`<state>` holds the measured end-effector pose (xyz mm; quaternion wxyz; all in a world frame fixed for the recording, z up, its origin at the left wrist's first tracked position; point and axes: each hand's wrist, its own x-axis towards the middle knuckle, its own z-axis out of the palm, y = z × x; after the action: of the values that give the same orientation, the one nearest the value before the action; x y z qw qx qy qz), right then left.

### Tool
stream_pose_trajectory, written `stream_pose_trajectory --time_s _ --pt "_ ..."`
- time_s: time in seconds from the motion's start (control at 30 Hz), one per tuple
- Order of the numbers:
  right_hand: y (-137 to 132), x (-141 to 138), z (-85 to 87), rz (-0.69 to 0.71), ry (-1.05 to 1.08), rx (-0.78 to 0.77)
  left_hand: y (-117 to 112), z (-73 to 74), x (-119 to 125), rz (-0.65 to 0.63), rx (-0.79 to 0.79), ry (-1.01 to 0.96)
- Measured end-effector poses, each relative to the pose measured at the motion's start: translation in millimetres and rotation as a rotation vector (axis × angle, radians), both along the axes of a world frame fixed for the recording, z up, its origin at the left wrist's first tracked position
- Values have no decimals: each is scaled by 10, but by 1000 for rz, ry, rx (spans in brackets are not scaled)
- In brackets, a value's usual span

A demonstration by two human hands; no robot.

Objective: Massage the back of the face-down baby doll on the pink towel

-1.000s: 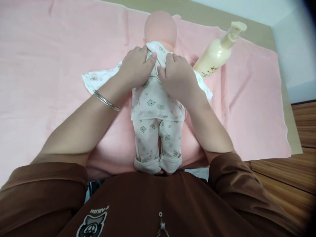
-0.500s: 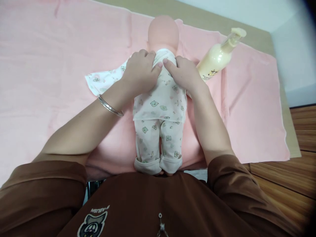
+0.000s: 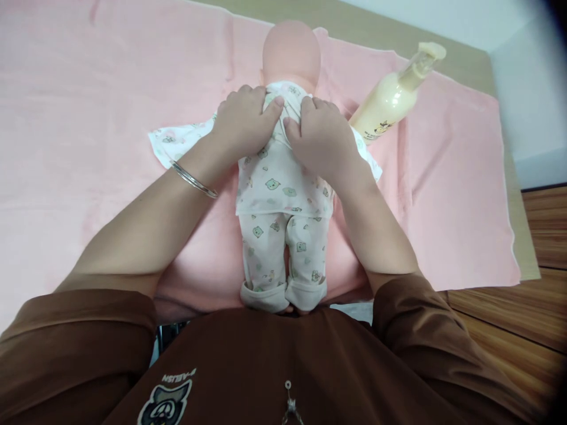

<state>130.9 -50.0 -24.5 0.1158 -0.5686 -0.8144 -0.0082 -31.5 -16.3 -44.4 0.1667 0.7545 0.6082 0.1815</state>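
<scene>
Baby doll [image 3: 291,53] is face-down at 12 o'clock on a pink blanket [image 3: 456,177], left hand [image 3: 245,121] and right hand [image 3: 328,136] over its bear-print pajama top [image 3: 283,186], cloth creased between the thumbs (can't tell if either's gripping). Pump bottle [image 3: 392,97] at 1 o'clock.

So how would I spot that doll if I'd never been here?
Find the large pink cloth. On it lies the doll, the person's left hand and right hand on its printed shirt. Its bare round head sets it apart from the pale yellow pump bottle nearby.
</scene>
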Motion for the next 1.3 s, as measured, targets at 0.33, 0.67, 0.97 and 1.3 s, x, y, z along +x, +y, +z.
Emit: stream_pose_trajectory --time_s 0.33,0.67,0.97,1.3 --pt "360 211 -178 -38 150 -136 41 -77 -6 38 11 -23" --pt "406 208 -278 -61 196 -91 51 -161 70 119 67 9" --pt "394 156 -263 -124 177 -138 77 -278 105 199 138 -80" --pt "360 143 -222 -151 218 -148 44 -312 117 229 236 -141"
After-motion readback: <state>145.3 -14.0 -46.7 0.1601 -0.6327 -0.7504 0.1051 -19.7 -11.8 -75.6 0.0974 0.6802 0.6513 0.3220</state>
